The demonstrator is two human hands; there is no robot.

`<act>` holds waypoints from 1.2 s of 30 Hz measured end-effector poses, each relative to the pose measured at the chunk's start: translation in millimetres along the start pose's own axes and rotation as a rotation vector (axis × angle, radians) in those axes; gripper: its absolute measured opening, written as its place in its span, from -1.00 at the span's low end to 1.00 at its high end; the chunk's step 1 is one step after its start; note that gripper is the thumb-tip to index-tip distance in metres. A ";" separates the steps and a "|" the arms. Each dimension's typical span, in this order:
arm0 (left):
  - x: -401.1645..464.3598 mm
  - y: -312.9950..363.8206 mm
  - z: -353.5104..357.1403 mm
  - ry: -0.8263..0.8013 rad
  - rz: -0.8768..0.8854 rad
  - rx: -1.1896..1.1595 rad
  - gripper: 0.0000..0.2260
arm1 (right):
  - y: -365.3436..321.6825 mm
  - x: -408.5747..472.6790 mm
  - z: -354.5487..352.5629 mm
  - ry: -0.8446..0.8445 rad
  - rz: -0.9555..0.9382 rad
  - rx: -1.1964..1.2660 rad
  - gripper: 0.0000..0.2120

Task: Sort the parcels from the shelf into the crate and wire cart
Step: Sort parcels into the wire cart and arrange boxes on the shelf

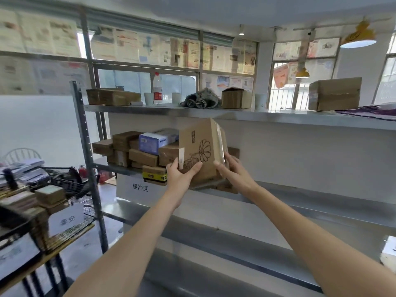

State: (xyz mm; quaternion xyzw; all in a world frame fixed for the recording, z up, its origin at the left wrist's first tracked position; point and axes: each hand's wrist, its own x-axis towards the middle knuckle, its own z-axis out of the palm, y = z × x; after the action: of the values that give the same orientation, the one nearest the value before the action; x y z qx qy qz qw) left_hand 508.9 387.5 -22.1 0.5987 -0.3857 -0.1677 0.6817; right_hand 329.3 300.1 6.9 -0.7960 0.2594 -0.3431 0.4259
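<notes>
Parcels (137, 150) are stacked on the middle level of the shelf (278, 120). One cardboard box (200, 150), printed with a flower drawing, is held tilted just right of that stack, gripped by the left hand (182, 173) and right hand (234, 170) with fingers curled round its lower corners. Below it, a white sign (140, 187) reads 缓冲区; yellow tape writing is too blurred.

White shelf sign (140, 187): probably "缓冲区"

The flower-printed cardboard parcel (201, 151) I hold tilts on its corner above the middle shelf (300, 196), just right of the stacked parcels (137, 148).
</notes>
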 end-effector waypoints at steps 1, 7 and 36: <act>1.2 -0.7 -11.2 0.008 0.009 0.024 -0.16 | -5.0 1.3 9.7 0.015 -0.006 -0.014 0.01; -7.0 4.8 -77.4 0.067 -0.046 -0.306 -0.81 | -32.7 5.8 68.7 -0.083 -0.055 0.129 -0.46; -51.4 -20.1 -341.5 0.307 0.005 0.013 -0.36 | -93.3 46.8 330.4 -0.147 -0.038 0.255 -0.65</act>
State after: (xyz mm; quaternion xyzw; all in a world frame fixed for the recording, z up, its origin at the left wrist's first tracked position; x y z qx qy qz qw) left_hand 728.5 653.0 -52.8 0.6205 -0.2795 -0.0699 0.7293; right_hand 623.5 479.3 -30.7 -0.7631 0.1664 -0.3220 0.5350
